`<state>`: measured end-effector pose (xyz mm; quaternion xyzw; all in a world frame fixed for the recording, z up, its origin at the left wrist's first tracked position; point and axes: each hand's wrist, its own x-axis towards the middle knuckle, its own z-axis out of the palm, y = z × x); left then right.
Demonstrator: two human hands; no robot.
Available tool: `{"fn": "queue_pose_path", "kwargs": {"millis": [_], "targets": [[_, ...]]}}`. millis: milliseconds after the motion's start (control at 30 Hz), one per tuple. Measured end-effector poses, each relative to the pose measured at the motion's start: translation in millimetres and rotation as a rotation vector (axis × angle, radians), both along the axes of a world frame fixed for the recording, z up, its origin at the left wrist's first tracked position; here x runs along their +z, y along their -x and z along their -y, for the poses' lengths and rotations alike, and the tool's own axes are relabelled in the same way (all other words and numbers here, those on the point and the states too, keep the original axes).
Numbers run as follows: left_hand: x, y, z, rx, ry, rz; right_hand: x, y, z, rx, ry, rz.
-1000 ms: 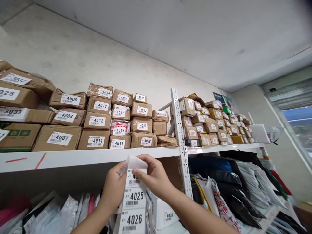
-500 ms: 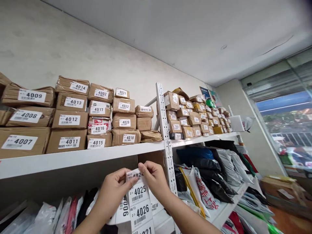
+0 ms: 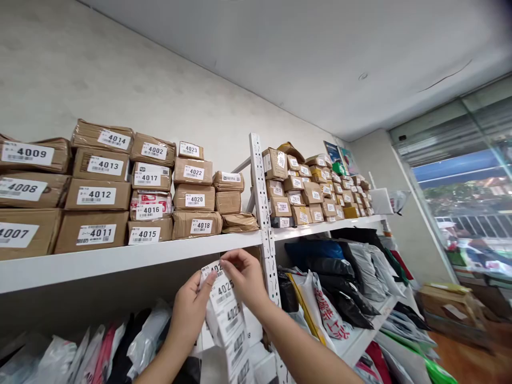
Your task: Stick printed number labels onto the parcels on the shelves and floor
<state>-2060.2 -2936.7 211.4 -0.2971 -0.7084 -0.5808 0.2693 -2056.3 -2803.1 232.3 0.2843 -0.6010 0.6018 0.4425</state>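
Observation:
A white strip of numbered barcode labels [image 3: 227, 313] hangs down in front of me, with 4025 readable near its top. My left hand [image 3: 191, 308] grips the strip from the left, thumb on its upper edge. My right hand [image 3: 243, 274] pinches the top label at the strip's upper end. Both hands are just below the front edge of the white upper shelf [image 3: 132, 256]. On that shelf stand several brown parcels, among them the one labelled 4018 [image 3: 196, 224] and a small unlabelled one [image 3: 239, 222] at the row's right end.
A perforated white upright [image 3: 262, 213] divides two shelf bays. More brown boxes [image 3: 316, 186] fill the right bay's top shelf. Soft mailer bags [image 3: 344, 288] crowd the lower shelves on both sides. A cardboard box [image 3: 456, 306] lies on the floor by the window at right.
My view has swung a little to the right. Both hands have risen with the label strip, which now twists and curls below them. My right hand still pinches the top label.

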Motion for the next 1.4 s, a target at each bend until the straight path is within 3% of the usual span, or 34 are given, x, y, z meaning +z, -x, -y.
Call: {"fn": "queue_pose_path", "kwargs": {"millis": [67, 167, 300, 433, 533, 633, 733, 867, 967, 1033, 1067, 1133, 1167, 1200, 1300, 1400], "targets": [[-4.5, -0.5, -0.9, -0.028, 0.069, 0.014, 16.8, 11.6, -16.8, -0.11, 0.024, -0.054], [-13.3, -5.8, 1.1, -0.009, 0.143, 0.028, 47.6, 35.2, -53.4, -0.436, 0.071, -0.12], [-21.3, -11.5, 7.3, -0.008, 0.171, 0.045, 74.5, 60.2, -88.6, -0.597, 0.011, -0.095], [-23.1, -12.2, 16.0, 0.014, 0.183, 0.051, 79.7, 60.3, -92.2, -0.699, -0.088, -0.07], [-23.0, -14.0, 20.8, 0.028, 0.18, 0.053, 78.9, 51.6, -89.8, -0.898, -0.137, -0.102], [-22.5, -17.0, 22.7, 0.032, 0.163, 0.052, 73.2, 48.8, -89.9, -0.989, -0.332, -0.258], [-22.1, -17.6, 23.8, 0.032, 0.151, 0.055, 60.4, 54.7, -91.0, -0.878, -0.461, -0.35], [-20.9, -15.0, 26.6, 0.044, 0.163, 0.059, 45.4, 57.3, -91.1, -0.889, -0.505, -0.341], [-16.8, -16.2, 28.1, 0.047, 0.126, 0.059, 41.6, 38.3, -81.2, -0.897, -0.383, -0.275], [-12.3, -19.1, 28.1, 0.052, 0.065, 0.047, 37.2, 15.8, -65.5, -0.714, -0.269, -0.209], [-9.7, -20.6, 27.9, 0.048, 0.033, 0.034, 33.1, 3.4, -55.3, -0.526, -0.266, -0.161], [-4.3, -22.1, 27.4, 0.042, -0.016, -0.006, 21.7, -19.1, -33.0, -0.018, -0.377, 0.009], [-1.6, -21.6, 27.3, 0.042, -0.029, -0.038, 15.2, -27.8, -22.5, 0.166, -0.408, 0.087], [1.0, -20.1, 27.4, 0.039, -0.028, -0.076, 9.0, -34.0, -13.3, 0.264, -0.399, 0.124], [8.6, -11.8, 28.9, -0.017, 0.02, -0.135, -3.5, -38.7, 2.1, 0.24, -0.278, 0.11], [16.3, -5.7, 30.9, -0.164, -0.005, -0.024, -5.0, -31.5, 2.0, 0.185, -0.212, 0.079]]}}
